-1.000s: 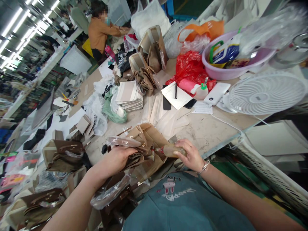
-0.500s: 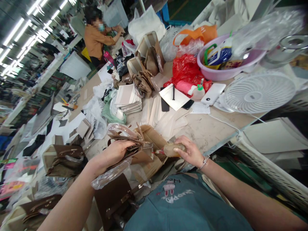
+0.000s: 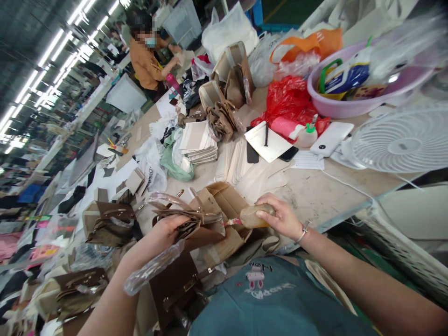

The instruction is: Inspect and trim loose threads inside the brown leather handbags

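Note:
My left hand (image 3: 171, 227) grips the edge of a brown handbag (image 3: 201, 224), with its fingertips hidden among the folded layers. A plastic-wrapped handle arches over the bag, and another wrapped strip hangs below my wrist. In my right hand (image 3: 282, 217) is a yellowish squeeze bottle (image 3: 254, 216), lying sideways with its reddish nozzle pointing left at the bag's edge. Behind the nozzle an open cardboard box (image 3: 227, 198) stands against the bag. Close to my apron, a dark brown bag (image 3: 173, 284) lies beneath the one I hold.
More brown bags (image 3: 110, 219) stand at the left. Stacked card pieces (image 3: 199, 142), a notepad (image 3: 268, 142) with a pen, and phones lie beyond. A white fan (image 3: 404, 144) and a purple basin (image 3: 345, 107) occupy the right. Across the table a person in orange (image 3: 145, 63) handles material.
The view has shifted, so the table contents appear further right. Both hands keep their holds, and the bottle's nozzle remains at the bag's edge.

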Demonstrator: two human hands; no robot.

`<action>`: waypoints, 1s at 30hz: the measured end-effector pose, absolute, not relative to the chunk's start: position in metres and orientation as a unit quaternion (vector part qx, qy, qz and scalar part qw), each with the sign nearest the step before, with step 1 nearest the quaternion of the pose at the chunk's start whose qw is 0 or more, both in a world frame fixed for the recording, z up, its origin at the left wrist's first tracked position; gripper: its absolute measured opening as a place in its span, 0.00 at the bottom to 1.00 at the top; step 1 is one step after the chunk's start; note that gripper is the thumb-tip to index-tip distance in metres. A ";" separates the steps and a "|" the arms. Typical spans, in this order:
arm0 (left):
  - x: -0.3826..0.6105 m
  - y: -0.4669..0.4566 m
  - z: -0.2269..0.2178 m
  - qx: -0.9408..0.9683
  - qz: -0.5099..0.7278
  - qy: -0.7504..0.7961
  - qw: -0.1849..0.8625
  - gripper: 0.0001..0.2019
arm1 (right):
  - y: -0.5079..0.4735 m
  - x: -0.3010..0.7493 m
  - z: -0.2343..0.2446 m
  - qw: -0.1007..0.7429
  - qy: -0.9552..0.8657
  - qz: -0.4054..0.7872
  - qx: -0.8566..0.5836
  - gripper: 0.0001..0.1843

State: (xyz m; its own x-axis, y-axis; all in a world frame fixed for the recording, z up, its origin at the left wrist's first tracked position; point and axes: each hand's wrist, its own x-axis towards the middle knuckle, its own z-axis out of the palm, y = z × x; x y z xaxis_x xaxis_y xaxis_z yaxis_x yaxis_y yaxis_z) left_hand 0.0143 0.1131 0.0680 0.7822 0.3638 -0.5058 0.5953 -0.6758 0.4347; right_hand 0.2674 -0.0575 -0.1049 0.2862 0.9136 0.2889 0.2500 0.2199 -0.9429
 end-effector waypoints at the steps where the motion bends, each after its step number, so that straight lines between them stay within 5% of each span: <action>1: 0.009 0.110 0.062 0.887 -0.186 0.284 0.312 0.15 | -0.052 0.268 -0.106 0.575 -0.530 0.291 -0.551 0.11; 19: -0.011 0.100 0.039 0.871 -0.150 0.352 0.310 0.21 | -0.004 0.283 -0.116 0.467 -0.588 0.393 -0.531 0.09; 30: -0.010 0.099 0.040 0.868 -0.171 0.355 0.304 0.21 | -0.006 0.279 -0.120 0.495 -0.574 0.382 -0.528 0.08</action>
State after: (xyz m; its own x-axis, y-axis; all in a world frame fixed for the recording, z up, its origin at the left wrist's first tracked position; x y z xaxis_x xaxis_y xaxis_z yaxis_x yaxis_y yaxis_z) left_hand -0.0095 0.0987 0.0397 0.6903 0.5115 -0.5118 0.7191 -0.5634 0.4068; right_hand 0.2787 -0.0058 -0.1203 0.0483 0.9852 0.1645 0.2289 0.1494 -0.9619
